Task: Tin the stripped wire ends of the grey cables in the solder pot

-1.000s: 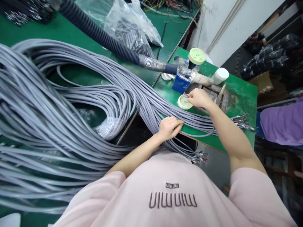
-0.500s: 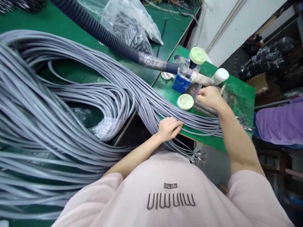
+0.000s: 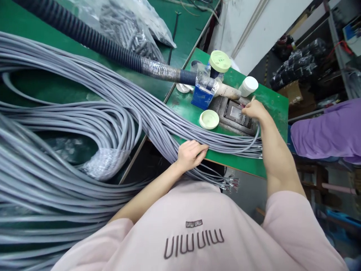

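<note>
My right hand [image 3: 254,110] is closed on the end of a grey cable [image 3: 257,130], which curves down from it to the bundle. Thin wires stick out of the fingertips over a shiny metal square in a solder pot [image 3: 222,122]. My left hand [image 3: 191,155] lies at the near edge of the grey cable bundle [image 3: 158,113], thumb and fingers closed on cables there; its grip underneath is partly hidden. Beside the pot sits a pale green round lid or dish [image 3: 209,119].
A ribbed hose [image 3: 113,49] runs over the bench to a blue box [image 3: 202,97] by the pot. Behind are a green-lidded jar [image 3: 220,61] and a white jar [image 3: 248,86]. A bag of grey pieces [image 3: 126,30] lies further back. A person's purple sleeve [image 3: 327,128] shows at right.
My right hand has shifted right relative to the pot, uncovering its shiny surface. The wires now point down at it. My left hand keeps its place on the bundle; the view has swung right.
</note>
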`<state>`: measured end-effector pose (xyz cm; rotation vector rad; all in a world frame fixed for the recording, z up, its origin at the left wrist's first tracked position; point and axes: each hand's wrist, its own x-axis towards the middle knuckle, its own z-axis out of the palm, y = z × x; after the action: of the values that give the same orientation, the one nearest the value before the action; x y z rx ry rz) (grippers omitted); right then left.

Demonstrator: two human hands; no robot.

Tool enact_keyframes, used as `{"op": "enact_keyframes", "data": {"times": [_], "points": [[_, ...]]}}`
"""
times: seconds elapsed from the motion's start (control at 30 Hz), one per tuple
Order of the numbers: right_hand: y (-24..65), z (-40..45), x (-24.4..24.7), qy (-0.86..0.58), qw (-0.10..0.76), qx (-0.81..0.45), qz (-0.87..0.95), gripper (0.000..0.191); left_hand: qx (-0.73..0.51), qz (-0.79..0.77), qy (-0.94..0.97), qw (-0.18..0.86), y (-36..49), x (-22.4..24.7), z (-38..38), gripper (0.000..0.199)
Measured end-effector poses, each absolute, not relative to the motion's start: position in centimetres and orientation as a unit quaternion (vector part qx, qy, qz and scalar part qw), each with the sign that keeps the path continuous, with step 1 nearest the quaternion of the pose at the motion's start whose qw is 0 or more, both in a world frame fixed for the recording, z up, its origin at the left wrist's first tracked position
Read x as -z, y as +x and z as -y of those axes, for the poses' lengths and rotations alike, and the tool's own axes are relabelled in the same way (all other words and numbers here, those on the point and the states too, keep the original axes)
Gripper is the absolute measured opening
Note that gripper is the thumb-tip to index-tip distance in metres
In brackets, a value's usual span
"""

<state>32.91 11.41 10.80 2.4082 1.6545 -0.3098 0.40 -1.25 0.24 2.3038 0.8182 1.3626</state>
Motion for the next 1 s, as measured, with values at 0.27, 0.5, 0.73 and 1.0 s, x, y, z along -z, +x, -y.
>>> {"op": "enact_keyframes", "data": {"times": [0.27, 0.5, 0.73, 1.0], "points": [[33.4, -12.4, -9.6, 0.823, 0.118, 0.119, -0.543, 0.024, -0.473, -0.289, 0.813, 0.180, 0.3, -0.2, 1.4, 0.014], [33.3, -12.4, -9.6, 0.827, 0.109, 0.120, -0.539, 0.024, -0.472, -0.289, 0.815, 0.169, 0.4, -0.3, 1.3, 0.014], [33.5, -12.2, -9.9, 0.819, 0.113, 0.117, -0.550, 0.020, -0.471, -0.293, 0.815, 0.168, 0.3, -0.4, 1.3, 0.013], [33.6, -12.4, -9.5, 0.825, 0.124, 0.122, -0.538, 0.023, -0.464, -0.293, 0.820, 0.164, 0.3, -0.1, 1.4, 0.014]]}}
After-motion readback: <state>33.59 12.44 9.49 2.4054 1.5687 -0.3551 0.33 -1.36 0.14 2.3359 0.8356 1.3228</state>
